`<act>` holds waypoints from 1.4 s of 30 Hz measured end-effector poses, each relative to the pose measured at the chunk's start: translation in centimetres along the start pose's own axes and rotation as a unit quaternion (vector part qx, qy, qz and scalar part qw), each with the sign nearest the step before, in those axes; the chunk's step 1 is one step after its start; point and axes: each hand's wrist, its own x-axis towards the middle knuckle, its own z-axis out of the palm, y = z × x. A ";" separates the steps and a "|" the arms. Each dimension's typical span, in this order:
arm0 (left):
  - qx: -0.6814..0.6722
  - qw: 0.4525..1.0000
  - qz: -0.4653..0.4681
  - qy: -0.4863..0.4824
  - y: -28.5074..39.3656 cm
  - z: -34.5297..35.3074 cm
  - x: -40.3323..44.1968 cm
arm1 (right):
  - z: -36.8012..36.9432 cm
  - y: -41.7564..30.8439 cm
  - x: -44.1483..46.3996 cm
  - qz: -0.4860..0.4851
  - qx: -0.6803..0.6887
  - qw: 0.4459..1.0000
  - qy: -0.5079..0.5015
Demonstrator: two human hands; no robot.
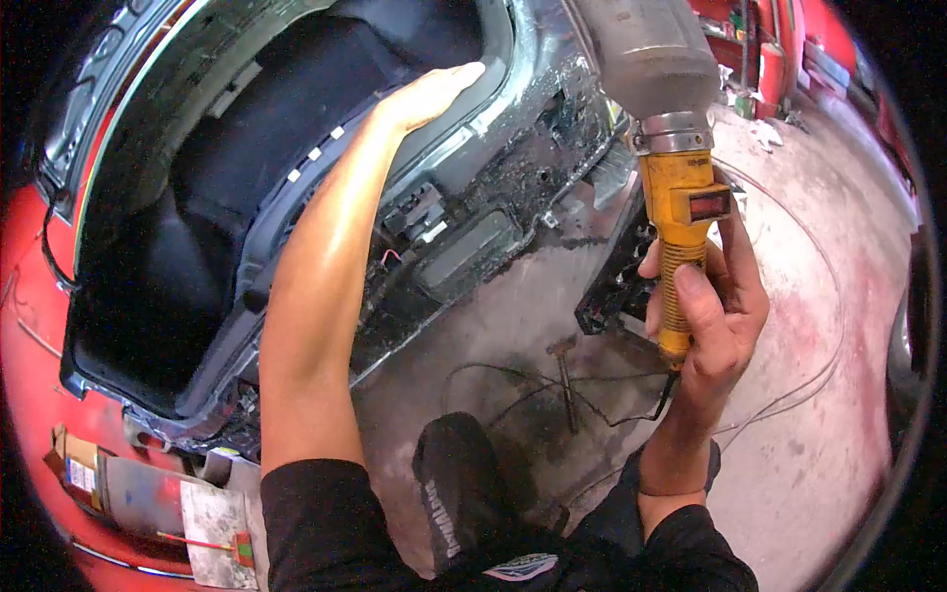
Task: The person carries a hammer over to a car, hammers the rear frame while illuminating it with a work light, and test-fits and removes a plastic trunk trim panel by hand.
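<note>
My right hand (715, 316) is wrapped round the ribbed yellow grip of a corded yellow-handled tool (675, 197). Above the grip it has a side switch box, a metal clamp collar and a wide grey cylindrical head that runs out of the top of view. My left arm reaches across the rear of a car body, and my left hand (434, 97) lies flat, fingers extended, on the dark rim (483, 84) of the open trunk (266, 128). Below that hand is the bare rear panel (473, 187), with wires and a bracket on it.
A hammer (565, 380) lies on the concrete floor beside the tool's black cord (631, 419). Dark trim (617, 266) stands behind the tool. A long cable (837, 296) loops over the floor at right. Cardboard (79, 459) rests on red bodywork at lower left.
</note>
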 end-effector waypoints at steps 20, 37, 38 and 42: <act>0.240 0.969 0.051 0.011 3.0 -2.6 -12.5 | -1.5 -1.3 -0.6 -0.008 0.002 1.000 -0.027; 0.410 0.908 0.076 0.042 3.4 -4.8 -18.0 | 1.1 -0.3 -1.6 -0.037 -0.033 0.999 -0.013; 0.406 0.909 0.079 0.047 3.4 -4.8 -18.1 | 1.2 -0.2 -1.6 -0.035 -0.036 0.999 -0.010; 0.393 0.915 0.061 0.072 3.6 -4.1 -18.4 | 1.6 0.1 -1.5 -0.024 -0.033 0.999 0.002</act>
